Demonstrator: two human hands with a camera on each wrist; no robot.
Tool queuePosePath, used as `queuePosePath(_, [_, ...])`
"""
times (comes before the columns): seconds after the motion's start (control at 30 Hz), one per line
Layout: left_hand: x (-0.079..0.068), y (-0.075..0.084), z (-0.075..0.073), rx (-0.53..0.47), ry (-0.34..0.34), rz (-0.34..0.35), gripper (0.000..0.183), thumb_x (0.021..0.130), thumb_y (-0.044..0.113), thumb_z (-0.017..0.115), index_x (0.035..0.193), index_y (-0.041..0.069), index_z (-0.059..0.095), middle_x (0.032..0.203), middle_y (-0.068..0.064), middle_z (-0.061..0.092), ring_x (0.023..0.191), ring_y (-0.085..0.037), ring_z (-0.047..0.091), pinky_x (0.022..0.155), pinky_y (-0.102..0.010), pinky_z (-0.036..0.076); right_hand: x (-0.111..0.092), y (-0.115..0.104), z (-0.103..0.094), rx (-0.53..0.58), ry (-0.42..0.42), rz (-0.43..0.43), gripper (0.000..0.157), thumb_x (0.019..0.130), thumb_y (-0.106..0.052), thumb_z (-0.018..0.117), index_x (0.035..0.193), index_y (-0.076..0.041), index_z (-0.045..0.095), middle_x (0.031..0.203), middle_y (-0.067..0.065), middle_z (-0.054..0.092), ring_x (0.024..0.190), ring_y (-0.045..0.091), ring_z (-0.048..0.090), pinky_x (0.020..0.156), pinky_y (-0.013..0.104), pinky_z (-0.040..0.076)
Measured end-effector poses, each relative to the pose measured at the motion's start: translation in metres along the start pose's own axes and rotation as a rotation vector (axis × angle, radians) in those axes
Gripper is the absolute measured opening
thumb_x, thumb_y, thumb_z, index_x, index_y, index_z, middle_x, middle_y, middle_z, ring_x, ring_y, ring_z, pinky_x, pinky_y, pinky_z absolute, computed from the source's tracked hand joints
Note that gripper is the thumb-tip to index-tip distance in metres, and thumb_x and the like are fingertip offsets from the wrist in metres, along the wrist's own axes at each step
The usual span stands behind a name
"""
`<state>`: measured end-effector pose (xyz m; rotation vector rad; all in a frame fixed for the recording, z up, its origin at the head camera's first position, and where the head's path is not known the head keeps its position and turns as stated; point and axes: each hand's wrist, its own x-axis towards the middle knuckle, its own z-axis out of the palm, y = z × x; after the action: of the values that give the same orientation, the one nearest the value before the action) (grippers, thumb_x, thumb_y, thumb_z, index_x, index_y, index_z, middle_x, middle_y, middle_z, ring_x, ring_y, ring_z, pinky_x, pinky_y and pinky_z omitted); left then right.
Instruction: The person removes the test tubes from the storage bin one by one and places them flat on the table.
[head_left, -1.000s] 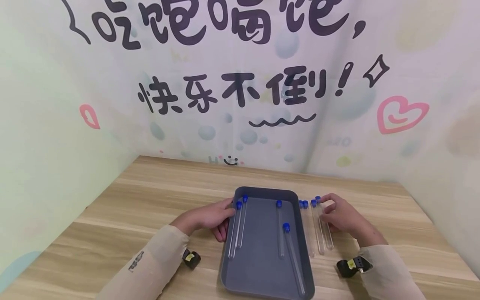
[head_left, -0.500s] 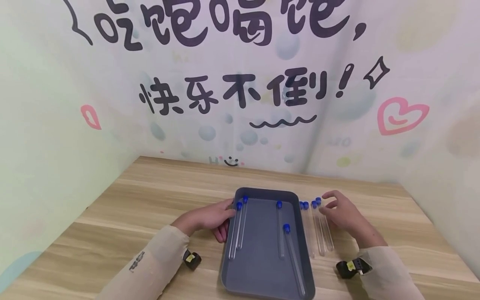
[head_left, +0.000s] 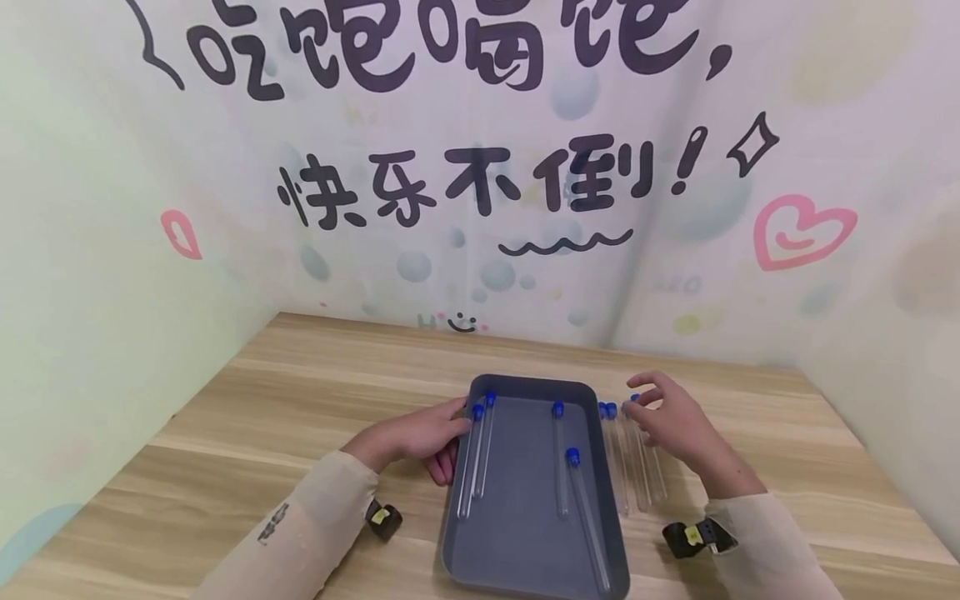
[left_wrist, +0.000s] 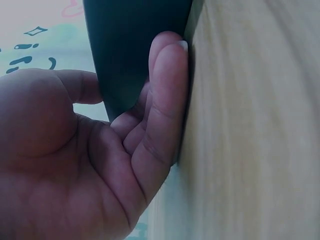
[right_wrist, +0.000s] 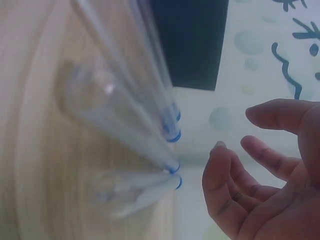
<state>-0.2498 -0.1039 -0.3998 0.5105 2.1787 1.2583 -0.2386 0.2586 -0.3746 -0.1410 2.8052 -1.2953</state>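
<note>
A grey tray [head_left: 517, 533] lies on the table, and my left hand [head_left: 420, 437] holds its left side. In the left wrist view the thumb of my left hand [left_wrist: 85, 150] reaches over the tray's rim, the fingers curled against the outer wall [left_wrist: 130, 45]. Two blue-capped test tubes [head_left: 482, 458] lie along the tray's left side, two more test tubes [head_left: 588, 508] towards the right. Several capped test tubes [head_left: 637, 467] lie on the table right of the tray. Over their caps my right hand [head_left: 678, 425] hovers, fingers loosely bent and apart, nothing between them [right_wrist: 265, 175].
The wooden table [head_left: 315, 375] runs back to a printed cloth backdrop [head_left: 450, 283] with black lettering. Pale walls stand at the left and right. A black wrist camera [head_left: 384, 521] sits at the left sleeve and another black wrist camera [head_left: 690, 537] at the right.
My right hand has moved left and slightly away from me, from beside the rightmost tube to over the caps. My left hand, the tray and the tubes in it stay put.
</note>
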Motion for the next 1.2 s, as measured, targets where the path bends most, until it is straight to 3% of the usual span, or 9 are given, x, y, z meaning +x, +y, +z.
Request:
queuePosePath(0.47, [-0.001,0.001,0.0,-0.005,0.007,-0.007,0.055,0.109,0.022,0.03,0.161,0.022,0.014,0.069,-0.015,0.067,0.052,-0.021,0.065,0.049,-0.039,0.06,-0.009,-0.036,0.01,0.168,-0.031,-0.069,0.045,0.1,-0.014,0.06,0.14,-0.003,0.043,0.119,0.024,0.055,0.085,0.025,0.061,0.063,0.033,0.06])
queuePosePath(0.87, [0.001,0.0,0.001,-0.014,0.013,-0.017,0.055,0.109,0.022,0.031,0.161,0.02,0.014,0.067,-0.015,0.066,0.051,-0.021,0.064,0.049,-0.038,0.06,-0.013,-0.042,0.016,0.219,-0.045,-0.066,0.044,0.099,-0.012,0.059,0.14,-0.005,0.044,0.118,0.022,0.054,0.086,0.026,0.062,0.067,0.04,0.062])
queuePosePath(1.2, [0.001,0.001,0.002,-0.014,0.015,-0.023,0.055,0.109,0.022,0.031,0.161,0.02,0.014,0.065,-0.014,0.065,0.05,-0.02,0.064,0.048,-0.038,0.06,-0.015,-0.046,0.02,0.232,-0.062,-0.077,0.042,0.099,-0.011,0.06,0.138,-0.005,0.045,0.12,0.023,0.053,0.09,0.031,0.063,0.067,0.038,0.062])
